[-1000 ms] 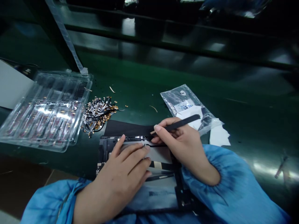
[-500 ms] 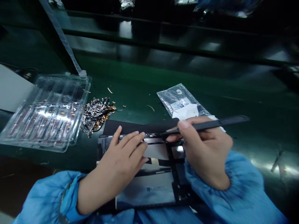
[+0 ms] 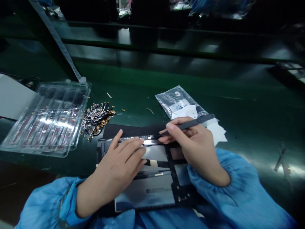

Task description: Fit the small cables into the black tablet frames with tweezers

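Note:
An opened flat device (image 3: 157, 187) with a black frame and grey inner panels lies on the green bench in front of me. My left hand (image 3: 120, 165) rests flat on its upper left part, fingers stretched out and pressing it down. My right hand (image 3: 193, 144) is closed around black tweezers (image 3: 188, 125), gripped like a pen. Their tip touches the device's top edge, just right of my left fingertips. Both forearms wear blue sleeves.
A clear plastic blister tray (image 3: 47, 117) holding small parts lies at the left. Beside it sits a heap of small gold-tipped connectors (image 3: 96, 119). A clear plastic bag (image 3: 177, 103) with white paper lies behind my right hand. A dark raised ledge runs across the back.
My right hand has swung the tweezers from nearly level to a steeper slant, with the tip staying at the device's top edge. My left hand stays pressed on the device.

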Available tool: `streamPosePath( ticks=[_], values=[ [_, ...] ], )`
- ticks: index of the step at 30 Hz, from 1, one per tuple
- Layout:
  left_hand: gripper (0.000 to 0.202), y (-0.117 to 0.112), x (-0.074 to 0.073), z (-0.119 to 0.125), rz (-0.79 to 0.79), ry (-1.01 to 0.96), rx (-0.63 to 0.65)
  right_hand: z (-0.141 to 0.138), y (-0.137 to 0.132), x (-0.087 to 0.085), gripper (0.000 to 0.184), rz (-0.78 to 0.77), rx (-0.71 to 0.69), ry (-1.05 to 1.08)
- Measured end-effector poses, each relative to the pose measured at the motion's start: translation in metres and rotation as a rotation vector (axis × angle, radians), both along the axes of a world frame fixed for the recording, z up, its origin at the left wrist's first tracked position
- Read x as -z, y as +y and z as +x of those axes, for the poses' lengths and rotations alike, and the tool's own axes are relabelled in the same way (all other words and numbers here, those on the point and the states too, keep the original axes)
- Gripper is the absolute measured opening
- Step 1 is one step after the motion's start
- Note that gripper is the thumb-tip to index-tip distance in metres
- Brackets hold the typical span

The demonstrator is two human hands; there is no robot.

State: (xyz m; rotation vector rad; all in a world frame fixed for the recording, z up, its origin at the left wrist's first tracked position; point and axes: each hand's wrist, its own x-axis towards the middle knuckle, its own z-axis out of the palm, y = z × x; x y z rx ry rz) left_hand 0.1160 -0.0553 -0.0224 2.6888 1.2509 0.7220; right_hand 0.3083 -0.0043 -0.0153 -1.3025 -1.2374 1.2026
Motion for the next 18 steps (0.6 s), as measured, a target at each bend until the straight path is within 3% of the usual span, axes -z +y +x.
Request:
streamPosePath(
  ticks=[5,12,18],
  values=[
    [0.015,-0.008,0.003,-0.001,-0.021,-0.074,0.069,-0.01,0.004,0.001,0.016,0.055,-0.136,-0.093],
    [0.017,-0.011,0.015,-0.002,-0.076,-0.046,0.094,-0.009,0.003,0.014,0.005,0.483,-0.254,-0.517],
    [0.017,-0.01,0.015,-0.001,-0.121,-0.026,0.089,-0.006,0.0,0.013,0.006,0.635,-0.406,-0.55]
  ],
)
